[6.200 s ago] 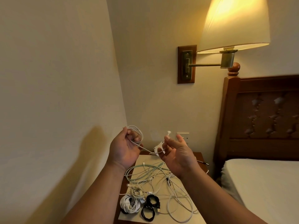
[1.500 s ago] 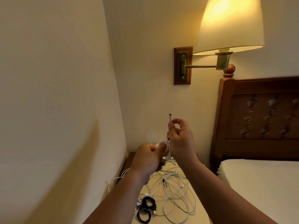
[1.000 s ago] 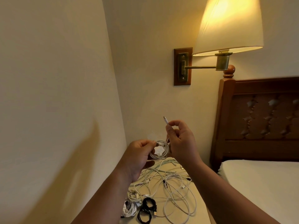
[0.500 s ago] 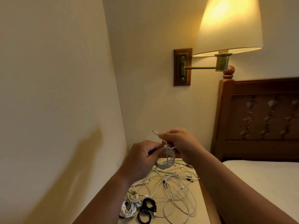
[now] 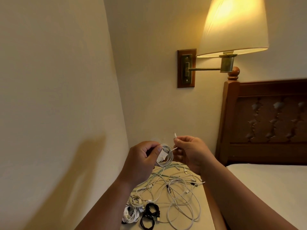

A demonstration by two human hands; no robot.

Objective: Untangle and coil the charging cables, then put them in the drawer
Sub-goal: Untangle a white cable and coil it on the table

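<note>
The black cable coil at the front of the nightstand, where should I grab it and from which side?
Pinch the black coil across its bundled loops from above: it lies flat on the nightstand. Come in on its right, since a white coil lies against its left and a plug sticks out there.

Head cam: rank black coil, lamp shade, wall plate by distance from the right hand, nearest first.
From the right hand:
1. Black coil, below it on the nightstand, near edge.
2. Wall plate, above it on the wall.
3. Lamp shade, higher, up and right.
</note>
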